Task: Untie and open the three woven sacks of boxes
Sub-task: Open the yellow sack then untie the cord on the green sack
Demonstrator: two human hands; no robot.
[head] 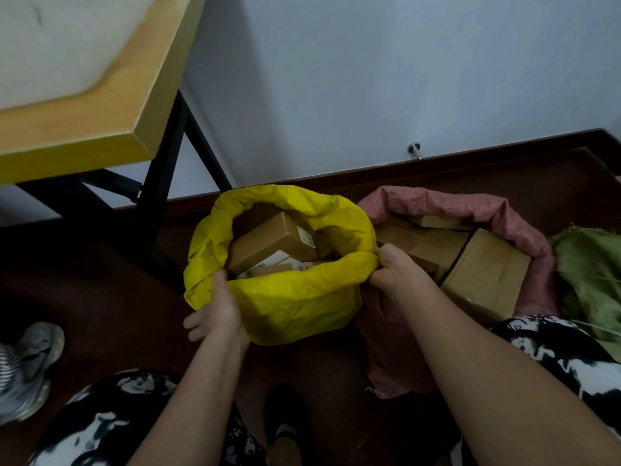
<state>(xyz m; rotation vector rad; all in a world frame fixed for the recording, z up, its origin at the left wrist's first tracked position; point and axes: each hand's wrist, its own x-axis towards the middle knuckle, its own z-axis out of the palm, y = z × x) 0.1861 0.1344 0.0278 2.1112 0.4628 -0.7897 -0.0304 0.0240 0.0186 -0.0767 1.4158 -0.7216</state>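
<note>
Grey and scuffed, a sneaker [28, 368] lies on the dark floor [111, 297] at the far left of my view, below a pale wooden table [111, 105] on black legs [164, 183].

Moving right, my left hand [218, 311] grips the near-left rim of the yellow sack [289, 304], its fingers curled over the rolled edge with the thumb side tucked inside the mouth. The sack stands open in the centre of the floor — its top is folded down into a thick collar, and brown cardboard boxes [272, 240] with white labels show inside.

My right hand [393, 267] is clenched on the sack's near-right rim, pinching a fold of the yellow weave where it presses against the pink sack [524, 230] just beside it.

The pink sack is open too, its edge rolled back around several larger cardboard cartons [484, 274], and its lower cloth sags onto the floor under my right forearm.

At the far right a green sack [591, 274] touches the pink one — I cannot tell whether its mouth is open. Black-and-white patterned clothing [554, 351] covers my knees on both sides.
</note>
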